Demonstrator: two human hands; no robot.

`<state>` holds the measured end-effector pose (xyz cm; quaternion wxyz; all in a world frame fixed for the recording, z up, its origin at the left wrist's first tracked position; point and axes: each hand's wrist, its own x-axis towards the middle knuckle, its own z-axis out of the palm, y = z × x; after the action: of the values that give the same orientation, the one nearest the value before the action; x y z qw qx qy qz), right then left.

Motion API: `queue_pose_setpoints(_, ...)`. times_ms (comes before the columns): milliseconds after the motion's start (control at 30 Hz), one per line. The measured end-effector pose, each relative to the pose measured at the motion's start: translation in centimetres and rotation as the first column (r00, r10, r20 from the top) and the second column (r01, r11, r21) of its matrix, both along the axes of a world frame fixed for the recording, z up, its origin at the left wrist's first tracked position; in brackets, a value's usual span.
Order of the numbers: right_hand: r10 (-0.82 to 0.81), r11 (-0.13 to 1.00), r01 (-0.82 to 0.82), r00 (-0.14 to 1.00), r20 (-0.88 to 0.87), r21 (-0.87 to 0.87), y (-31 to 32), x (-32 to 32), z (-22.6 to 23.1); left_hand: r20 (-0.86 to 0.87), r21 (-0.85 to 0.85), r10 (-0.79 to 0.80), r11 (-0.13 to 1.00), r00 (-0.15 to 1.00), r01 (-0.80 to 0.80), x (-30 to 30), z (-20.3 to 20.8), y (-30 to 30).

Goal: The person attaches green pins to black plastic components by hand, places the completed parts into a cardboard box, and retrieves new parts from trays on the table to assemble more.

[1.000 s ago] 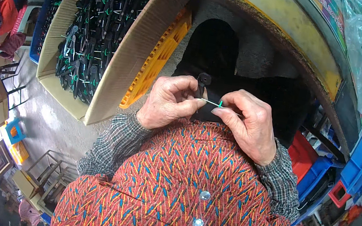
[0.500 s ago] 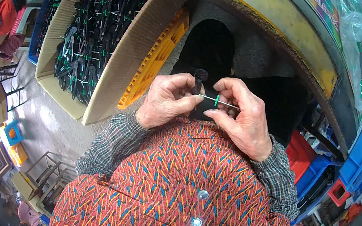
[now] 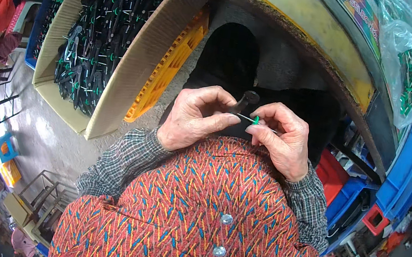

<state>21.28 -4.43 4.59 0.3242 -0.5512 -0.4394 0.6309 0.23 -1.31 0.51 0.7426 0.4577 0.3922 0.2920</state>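
Observation:
In front of my chest, my left hand (image 3: 201, 119) pinches a black plastic piece with a round, flat head (image 3: 250, 98) between thumb and fingers. From its lower part a thin metal rod (image 3: 245, 117) runs across to the right. A small green ring-like piece (image 3: 256, 120) sits around the rod, next to the right fingertips. My right hand (image 3: 285, 139) is closed, thumb and fingers gripping the rod close to the green piece. The far end of the rod is mostly behind those fingers.
An open cardboard box (image 3: 142, 52) to the left holds many black pieces with green parts and metal rods. Against it leans a yellow plastic crate (image 3: 170, 65). A worn table edge (image 3: 309, 31) curves ahead. Right are a clear bag of green pieces (image 3: 407, 83) and a blue tray (image 3: 406, 178).
The black piece has tilted and its head now leans right. My right hand has shifted its grip toward the green piece, and both hands are closer together.

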Motion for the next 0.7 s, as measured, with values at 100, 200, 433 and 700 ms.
queue_pose_setpoints(100, -0.046, 0.999, 0.046, 0.997, -0.058, -0.001, -0.5, 0.6, -0.5, -0.015, 0.172, 0.051, 0.984, 0.999, -0.048, 1.0, 0.4, -0.2)
queue_pose_setpoints(200, -0.053, 0.999, 0.053, 0.998, -0.03, 0.004, -0.8, 0.9, -0.7, -0.126, 0.5, 0.062, 0.866, 0.99, 0.009, 1.4, 0.4, 0.2)
queue_pose_setpoints(433, -0.089, 0.995, 0.091, 0.995, -0.04, 0.051, -1.5, 1.6, -1.6, -0.135, 0.491, 0.101, 0.871, 0.986, -0.023, 2.8, 0.8, -0.4)
queue_pose_setpoints(700, -0.054, 0.992, 0.048, 0.997, 0.046, 0.119, -1.5, 2.1, -2.9, -0.146, 0.513, 0.139, 0.857, 0.98, -0.045, 3.3, 0.1, -0.4)
